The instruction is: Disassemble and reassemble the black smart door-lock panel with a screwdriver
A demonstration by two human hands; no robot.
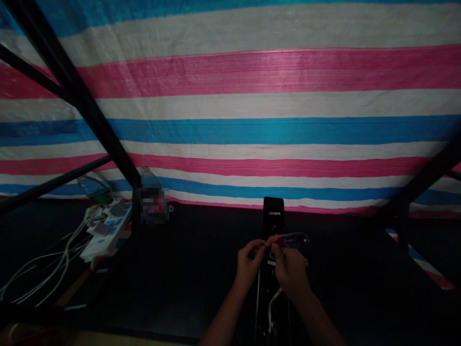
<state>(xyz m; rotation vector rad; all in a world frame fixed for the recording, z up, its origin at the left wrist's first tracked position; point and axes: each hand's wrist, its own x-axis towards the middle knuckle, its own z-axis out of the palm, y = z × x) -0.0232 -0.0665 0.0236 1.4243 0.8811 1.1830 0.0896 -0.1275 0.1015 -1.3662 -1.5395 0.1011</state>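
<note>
A long black device (274, 214) lies lengthwise on the dark table, pointing away from me, with a small white label near its far end. A whitish cable (271, 307) runs along its nearer part. Above the device, my right hand (291, 269) is closed around what looks like a screwdriver (297, 239), its clear purplish handle sticking out to the right. My left hand (249, 263) pinches thumb and fingers together just left of the right fingertips. Whatever lies between those left fingers is too small and dark to make out.
At left, a white power strip (103, 242) with plugs and tangled white cables (65, 262) lies beside a black metal post (104, 129). A partly blurred bottle (149, 179) and a greenish clear bottle (95, 190) stand near the striped sheet (273, 129) behind the black table (194, 274).
</note>
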